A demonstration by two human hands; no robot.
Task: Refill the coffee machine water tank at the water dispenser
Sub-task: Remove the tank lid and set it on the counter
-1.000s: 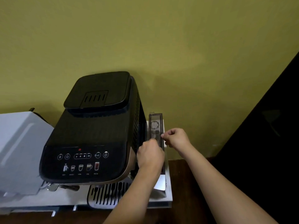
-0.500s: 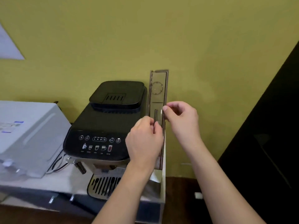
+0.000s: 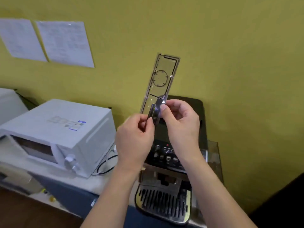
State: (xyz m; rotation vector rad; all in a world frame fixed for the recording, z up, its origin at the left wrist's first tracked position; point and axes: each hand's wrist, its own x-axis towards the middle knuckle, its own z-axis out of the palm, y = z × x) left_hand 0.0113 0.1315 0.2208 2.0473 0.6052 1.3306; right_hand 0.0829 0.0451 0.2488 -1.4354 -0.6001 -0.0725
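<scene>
Smoky clear plastic tank lid (image 3: 160, 83), long narrow strip, pinched at lower end by left hand (image 3: 136, 134) and right hand (image 3: 181, 122); long axis toward 12–1 o'clock; open translucent water tank (image 3: 213, 155) at 4 o'clock, right hand nearer.

Oven (image 3: 62, 134) crowds machine (image 3: 181, 145) left — right seemingly open.

A single head-worn view is given; the scene is seen from above, facing forward and down toward the yellow wall (image 3: 213, 46); the bench (image 3: 102, 181) is viewed at close range.
</scene>
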